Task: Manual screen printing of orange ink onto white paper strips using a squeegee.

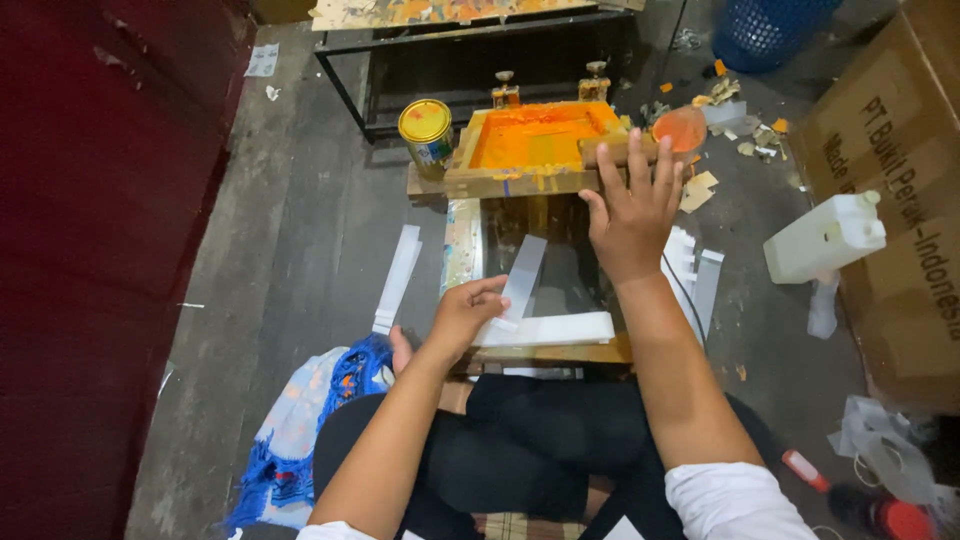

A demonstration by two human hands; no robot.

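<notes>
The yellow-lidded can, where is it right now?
In the head view the yellow-lidded can stands on the floor, touching or just beside the far left corner of the wooden screen frame filled with orange ink, in front of the black metal rack.

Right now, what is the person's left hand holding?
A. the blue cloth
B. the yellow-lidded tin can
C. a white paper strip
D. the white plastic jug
C: the left hand pinches a white paper strip over the glass board, while the tin can stands beside the orange screen frame, the plastic jug lies off to the right and the blue cloth lies on the floor.
</notes>
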